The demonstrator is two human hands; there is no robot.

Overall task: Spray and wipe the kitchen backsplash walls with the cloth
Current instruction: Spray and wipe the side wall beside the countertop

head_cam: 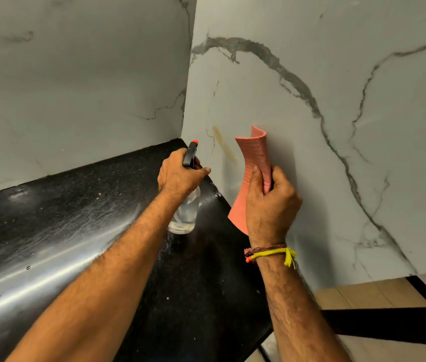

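My left hand grips the black trigger head of a clear spray bottle with an orange nozzle tip, held above the counter and aimed at the corner of the right wall. My right hand grips a folded pink cloth close to the white marble backsplash wall; whether the cloth touches the wall I cannot tell. A yellowish-brown streak marks that wall between the nozzle and the cloth. A second marble backsplash wall meets it at the corner on the left.
A glossy black granite counter with crumbs and glare runs under both arms. At the lower right its edge drops to a tan tiled floor with a black strip. Coloured threads circle my right wrist.
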